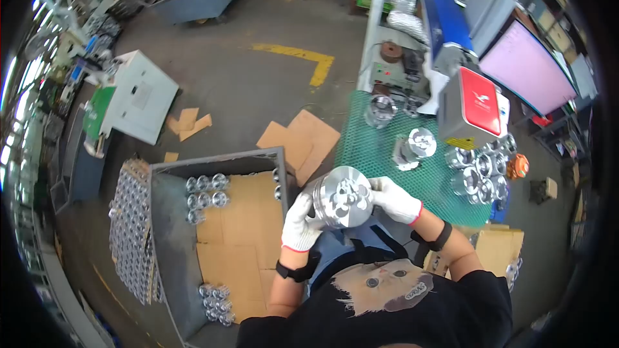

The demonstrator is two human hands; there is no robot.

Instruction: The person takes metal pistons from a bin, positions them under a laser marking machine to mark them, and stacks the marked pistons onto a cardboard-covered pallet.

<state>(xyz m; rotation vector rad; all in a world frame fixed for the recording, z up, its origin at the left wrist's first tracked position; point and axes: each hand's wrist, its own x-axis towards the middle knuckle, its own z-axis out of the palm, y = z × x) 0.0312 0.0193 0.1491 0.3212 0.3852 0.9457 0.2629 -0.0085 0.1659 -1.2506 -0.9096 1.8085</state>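
Observation:
A shiny metal piston is held in front of my chest, its patterned round face turned up and its grooved side facing left. My left hand, in a white knit glove, is closed round its left side. On the right edge, my gloved right hand grips the same piston with the fingers partly hidden behind it. Beyond my right hand, another piston stands on the green mesh mat. A further shiny metal part sits near the mat's far left corner.
Several pistons are grouped at the mat's right side beside a red-topped box. At left stands a grey metal bin lined with cardboard, with rows of pistons inside. Loose cardboard lies on the floor.

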